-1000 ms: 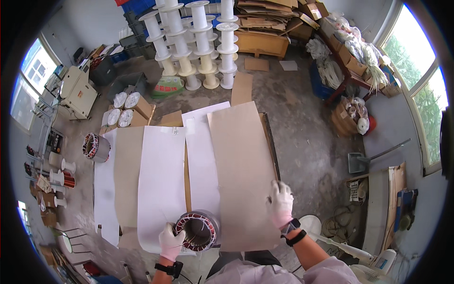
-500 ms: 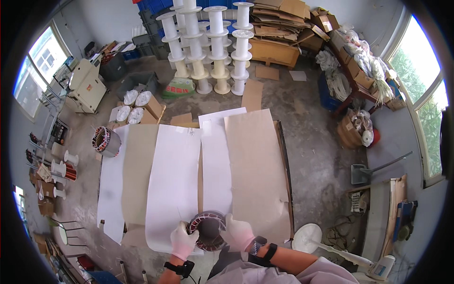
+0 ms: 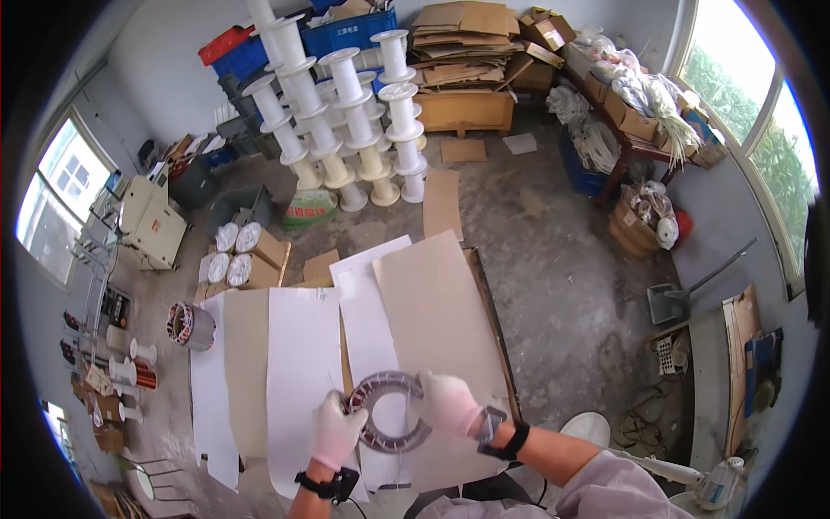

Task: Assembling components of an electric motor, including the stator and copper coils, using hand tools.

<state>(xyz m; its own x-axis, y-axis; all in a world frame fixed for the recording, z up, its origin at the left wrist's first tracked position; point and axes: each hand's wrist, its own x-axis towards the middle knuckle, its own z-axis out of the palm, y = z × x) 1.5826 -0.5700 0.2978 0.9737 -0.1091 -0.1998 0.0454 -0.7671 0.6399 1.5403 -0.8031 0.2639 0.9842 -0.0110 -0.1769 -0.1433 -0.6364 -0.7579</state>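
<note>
As left grip (image 3: 335, 432) and right grip (image 3: 449, 403) clasp its sides, the wound stator (image 3: 393, 445) sits between them

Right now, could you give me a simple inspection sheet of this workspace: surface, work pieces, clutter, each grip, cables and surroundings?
Surface: white sheets and tan sheets laid side by side on the table.
Job's things: wound metal ring between both hands; similar wound cylinder at the table's far left.
Clutter: stacked white spools, flattened cardboard, bagged bundles.
Grips: white-gloved left grip holds the ring's left side; white-gloved right grip holds its right.
Cables: cord tangle on the floor at right.
Surroundings: left window, right window; dustpan near the right wall.
</note>
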